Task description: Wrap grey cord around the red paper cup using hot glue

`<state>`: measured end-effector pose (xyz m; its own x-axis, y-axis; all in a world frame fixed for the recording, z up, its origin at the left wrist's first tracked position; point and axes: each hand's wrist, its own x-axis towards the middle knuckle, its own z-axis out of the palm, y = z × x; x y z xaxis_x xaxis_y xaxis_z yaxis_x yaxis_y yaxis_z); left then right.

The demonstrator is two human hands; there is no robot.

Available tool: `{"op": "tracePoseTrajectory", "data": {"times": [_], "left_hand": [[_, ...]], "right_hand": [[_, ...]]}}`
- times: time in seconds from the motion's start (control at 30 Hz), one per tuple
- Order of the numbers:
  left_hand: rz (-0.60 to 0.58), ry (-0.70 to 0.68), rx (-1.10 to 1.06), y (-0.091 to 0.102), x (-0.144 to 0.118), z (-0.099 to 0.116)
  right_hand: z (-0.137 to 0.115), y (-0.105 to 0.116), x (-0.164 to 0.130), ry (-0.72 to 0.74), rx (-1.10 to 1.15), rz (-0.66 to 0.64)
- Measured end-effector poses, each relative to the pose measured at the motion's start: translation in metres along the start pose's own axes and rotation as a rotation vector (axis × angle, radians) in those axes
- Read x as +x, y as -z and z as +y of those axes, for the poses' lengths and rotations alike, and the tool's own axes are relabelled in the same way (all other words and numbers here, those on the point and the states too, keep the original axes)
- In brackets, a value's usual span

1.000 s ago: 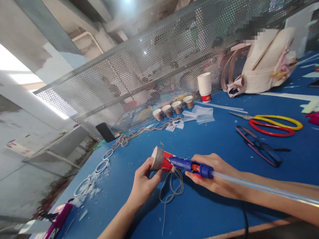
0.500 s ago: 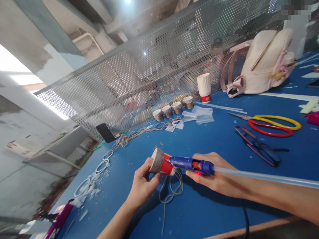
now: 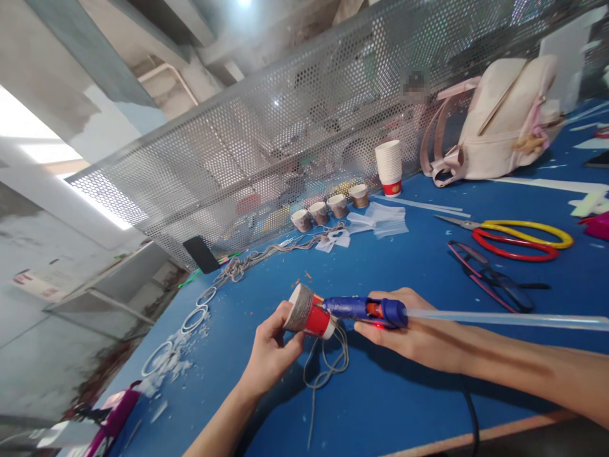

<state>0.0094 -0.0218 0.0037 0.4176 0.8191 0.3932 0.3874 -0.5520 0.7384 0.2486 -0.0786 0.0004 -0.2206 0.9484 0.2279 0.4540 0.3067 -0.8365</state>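
Head view: a red paper cup (image 3: 309, 312) is pinched sideways above the blue table (image 3: 404, 393) by the left hand (image 3: 271, 352); a blue glue gun (image 3: 364, 310) is gripped by the right hand (image 3: 413, 330), nozzle at the cup. Grey cord (image 3: 328, 365) covers about half; the red half is left bare, and loose cord hangs below.

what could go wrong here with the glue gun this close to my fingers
1. The glue gun nozzle sits against the red cup right beside the left hand; its fingertips grip the cup close by, so a slip might burn them.
2. Loose grey cord hangs under the cup and could catch stray glue.
3. The long glue stick juts back over the right hand and forearm, so a bump might jog the aim.
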Motion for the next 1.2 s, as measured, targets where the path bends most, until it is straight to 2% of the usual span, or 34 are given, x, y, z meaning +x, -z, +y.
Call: {"op": "tracePoseTrajectory", "data": {"times": [0.1,0.23,0.3,0.53,0.7,0.83,1.03,1.2], "left_hand": [[-0.008,-0.011,-0.001,0.000,0.001,0.000],[0.005,-0.010,-0.005,-0.001,0.001,-0.002],[-0.002,-0.006,-0.005,-0.001,0.001,-0.003],[0.003,-0.016,-0.028,0.000,0.001,0.002],[-0.005,-0.009,-0.042,0.000,0.000,0.002],[-0.019,0.000,-0.059,0.001,0.000,-0.001],[-0.017,0.019,-0.076,0.002,-0.001,-0.004],[-0.016,0.023,-0.068,0.003,0.000,-0.004]], "right_hand": [[0.001,-0.002,-0.001,0.022,-0.013,-0.029],[0.000,-0.006,-0.005,0.151,-0.118,-0.058],[0.000,-0.006,-0.006,0.172,-0.132,-0.047],[-0.001,0.003,0.002,0.000,-0.004,0.003],[-0.003,0.006,0.002,0.038,0.043,0.025],[-0.003,0.003,0.000,0.012,0.040,-0.025],[0.000,0.003,0.002,0.019,0.054,0.058],[-0.002,0.008,0.003,-0.005,0.055,-0.008]]}}
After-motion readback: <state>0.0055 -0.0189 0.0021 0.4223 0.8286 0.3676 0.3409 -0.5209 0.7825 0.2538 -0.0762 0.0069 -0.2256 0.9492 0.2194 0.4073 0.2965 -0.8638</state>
